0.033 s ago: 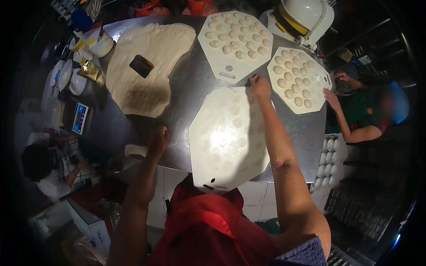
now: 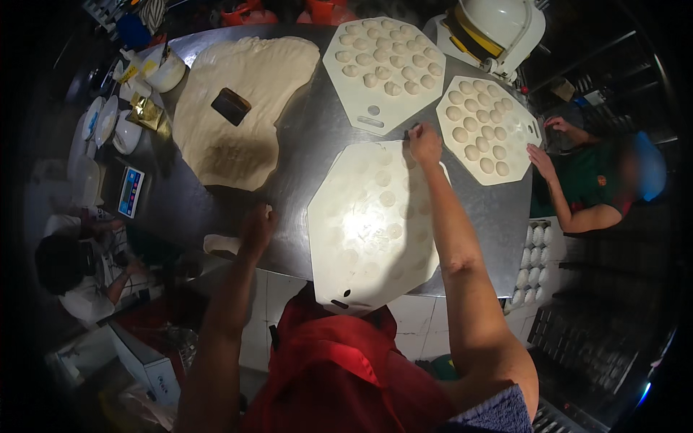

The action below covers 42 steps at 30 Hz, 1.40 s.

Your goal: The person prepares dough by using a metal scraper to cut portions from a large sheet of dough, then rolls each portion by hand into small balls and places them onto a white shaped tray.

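Note:
A pale octagonal board point(image 2: 346, 238) with faint round marks lies at the table's near edge, its slotted end jutting over toward my red apron. At the board's far right corner is my right hand point(image 2: 426, 144), fingers curled together; whatever they may hold is hidden. Left of the board, above the steel table, my left hand point(image 2: 258, 227) is closed, with a small pale bit at its fingertips that I cannot make out. Beside that wrist lies a small piece of dough point(image 2: 221, 245). A large dough slab point(image 2: 224, 76) spreads farther off, a dark rectangular scraper point(image 2: 231, 107) resting on it.
Two more boards, a far board point(image 2: 370, 119) and a right board point(image 2: 516, 137), carry several dough balls. A co-worker's hand point(image 2: 541, 160) touches the right one. A digital scale point(image 2: 131, 191), bowls and a white machine point(image 2: 505, 29) stand around. Another person point(image 2: 79, 267) is at left.

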{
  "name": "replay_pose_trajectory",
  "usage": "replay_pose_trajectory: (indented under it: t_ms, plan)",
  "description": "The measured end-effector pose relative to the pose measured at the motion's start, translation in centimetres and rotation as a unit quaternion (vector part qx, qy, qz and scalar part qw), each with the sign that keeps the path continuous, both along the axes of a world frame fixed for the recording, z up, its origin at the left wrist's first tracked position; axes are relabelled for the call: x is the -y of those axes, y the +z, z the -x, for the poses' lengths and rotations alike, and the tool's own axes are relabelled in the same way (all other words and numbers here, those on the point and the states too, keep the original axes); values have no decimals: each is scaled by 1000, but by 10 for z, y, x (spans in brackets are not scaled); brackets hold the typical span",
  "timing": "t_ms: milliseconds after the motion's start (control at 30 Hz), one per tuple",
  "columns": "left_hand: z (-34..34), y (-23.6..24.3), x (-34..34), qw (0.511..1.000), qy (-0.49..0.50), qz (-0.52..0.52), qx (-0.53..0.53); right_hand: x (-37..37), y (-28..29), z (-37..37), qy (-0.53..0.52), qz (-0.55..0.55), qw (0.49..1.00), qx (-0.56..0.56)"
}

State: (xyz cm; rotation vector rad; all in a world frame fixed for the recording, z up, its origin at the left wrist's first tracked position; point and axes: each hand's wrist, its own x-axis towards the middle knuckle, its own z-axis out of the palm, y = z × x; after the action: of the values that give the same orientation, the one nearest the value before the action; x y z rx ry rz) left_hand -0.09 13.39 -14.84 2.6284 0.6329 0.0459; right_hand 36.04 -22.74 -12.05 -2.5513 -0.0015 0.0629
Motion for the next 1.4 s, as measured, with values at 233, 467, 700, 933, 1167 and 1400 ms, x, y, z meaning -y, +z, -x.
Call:
replay_pose_trajectory:
  t_ms: [233,467,700,933,1167,1400]
  plan:
    - [-19,13,6,999,-35,-38,4,15,-6,51,34,-11,992,121]
    - [-4,39,37,974,-69,217,-16,7,2,77,138,-105,979,108]
    - [11,3,20,959,-122,254,7,115,3,105,-91,-52,994,43]
    - [-54,64,53,947,-7,317,-50,167,0,231,-152,24,985,79]
    - [-35,42,58,977,-93,167,96,137,7,243,-216,-53,975,-24]
    - [-37,45,64,970,-47,239,-18,140,-6,242,-197,-59,979,0]
